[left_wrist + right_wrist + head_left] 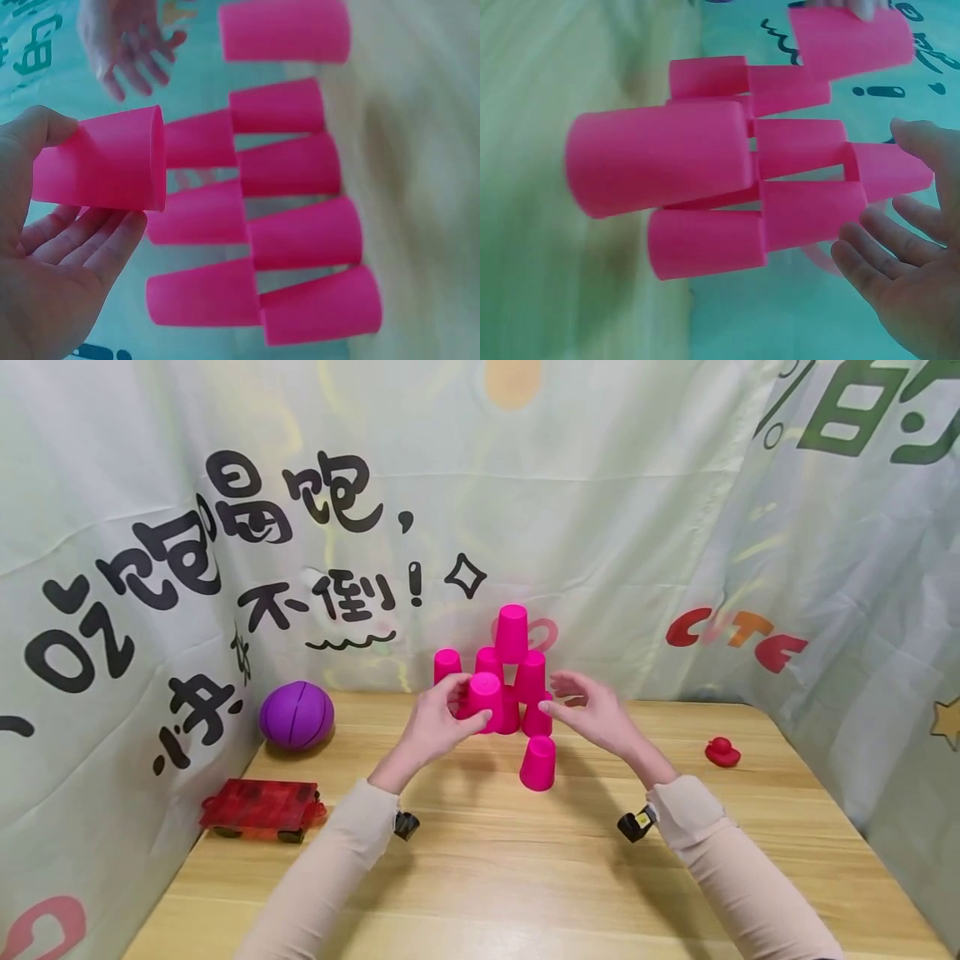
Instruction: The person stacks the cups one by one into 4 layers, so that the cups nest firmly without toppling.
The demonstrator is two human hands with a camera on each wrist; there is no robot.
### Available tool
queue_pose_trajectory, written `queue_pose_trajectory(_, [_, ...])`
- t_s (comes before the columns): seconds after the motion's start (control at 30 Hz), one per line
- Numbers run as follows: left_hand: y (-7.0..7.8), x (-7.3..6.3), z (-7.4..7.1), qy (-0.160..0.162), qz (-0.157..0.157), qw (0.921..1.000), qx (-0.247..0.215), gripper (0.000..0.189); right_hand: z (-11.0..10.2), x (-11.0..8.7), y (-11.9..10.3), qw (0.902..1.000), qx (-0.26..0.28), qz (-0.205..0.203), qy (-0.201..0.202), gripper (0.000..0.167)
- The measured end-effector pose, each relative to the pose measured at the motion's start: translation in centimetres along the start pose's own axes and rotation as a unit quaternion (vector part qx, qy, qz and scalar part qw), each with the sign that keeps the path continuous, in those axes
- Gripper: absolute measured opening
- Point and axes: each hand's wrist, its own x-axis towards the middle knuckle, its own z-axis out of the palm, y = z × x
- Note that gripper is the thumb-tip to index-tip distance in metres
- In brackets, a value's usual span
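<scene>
My left hand [444, 720] grips a pink cup [485, 700] between thumb and fingers, mouth down, in front of a pyramid of upturned pink cups. In the left wrist view, the held cup [97, 161] overlaps the pyramid's upper part. A bottom-row cup [322, 304] and a second-row cup [202, 292] show at the pyramid's left end. One top cup [512, 633] rests on the second row. Beside the right flank is my right hand [592, 708], fingers spread and holding nothing; in the right wrist view its fingertips [847, 232] are close by a second-row cup [814, 214].
Another upturned pink cup [538, 763] stands alone in front of the pyramid. To the left are a purple ball [297, 716] and a red toy cart [262, 806]. A small red toy [722, 752] lies at the right. Printed cloth [600, 527] hangs behind the wooden table [525, 877].
</scene>
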Motion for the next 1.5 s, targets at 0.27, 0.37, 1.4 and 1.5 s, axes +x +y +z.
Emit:
queue_pose_trajectory(0.27, [0.6,3.0,-1.6,0.027,-0.005,0.9995,0.014,0.055,1.8,-1.9,1.2,0.9997,0.000,0.003,-0.023,0.064])
queue_pose_trajectory(0.37, [0.7,4.0,-1.9,0.036,-0.007,0.9991,0.023,0.055,2.4,-2.5,1.7,0.9995,0.000,0.006,-0.032,0.065])
queue_pose_trajectory(1.4, [-0.7,9.8,-3.2,0.061,-0.102,0.9924,0.032,0.056,4.9,-5.3,4.9,0.9973,-0.024,0.031,-0.062,0.058])
queue_pose_trajectory(1.5, [-0.9,9.8,-3.2,0.059,-0.103,0.9924,0.033,0.056,5.0,-5.4,4.9,0.9972,-0.024,0.033,-0.064,0.058])
